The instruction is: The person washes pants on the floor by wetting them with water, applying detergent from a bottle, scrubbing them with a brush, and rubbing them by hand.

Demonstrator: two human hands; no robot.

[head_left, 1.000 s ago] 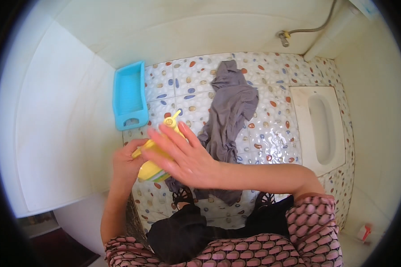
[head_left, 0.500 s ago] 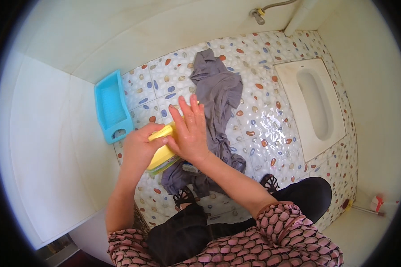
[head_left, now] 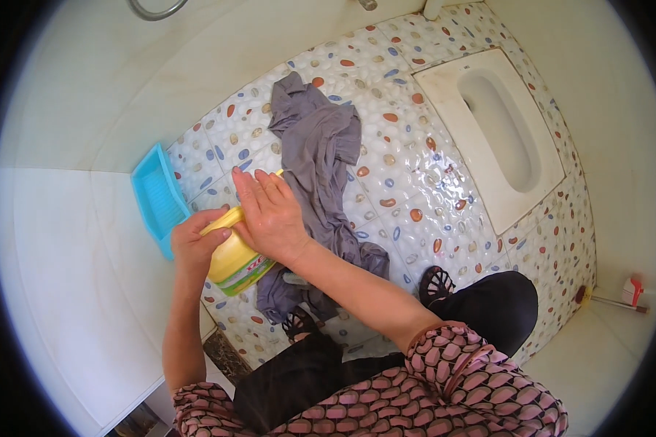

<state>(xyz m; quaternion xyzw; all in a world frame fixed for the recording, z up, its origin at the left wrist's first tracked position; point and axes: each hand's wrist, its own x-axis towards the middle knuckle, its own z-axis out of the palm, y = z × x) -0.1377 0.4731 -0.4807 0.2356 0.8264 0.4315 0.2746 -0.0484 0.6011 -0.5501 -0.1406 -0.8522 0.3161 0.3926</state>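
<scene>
Fingers wrapped round its handle, my left hand [head_left: 197, 237] holds a yellow plastic bottle [head_left: 229, 262] with a green-and-white label, tilted over the floor. My right hand [head_left: 270, 218] is open, fingers stretched out together, its palm against the bottle's top end; a bit of yellow shows past the fingers, and the rest of that end is hidden. Below the hands a wet-looking grey garment [head_left: 321, 149] lies stretched out and crumpled on the floor. A small brush [head_left: 294, 279], partly hidden by my right forearm, rests on the garment's near end.
A blue plastic washboard basin [head_left: 140, 195] leans by the left wall. The pebble-patterned tile floor [head_left: 397, 164] shines wet. A white squat toilet [head_left: 444, 109] is set in at the right. By the right wall are a long-handled brush [head_left: 612, 300] and a red-and-white bottle [head_left: 632, 290].
My view has shifted, so the floor things sit differently in it. Both hands stay at the bottle, which now shows more of its label side. The right palm still lies at its top.
</scene>
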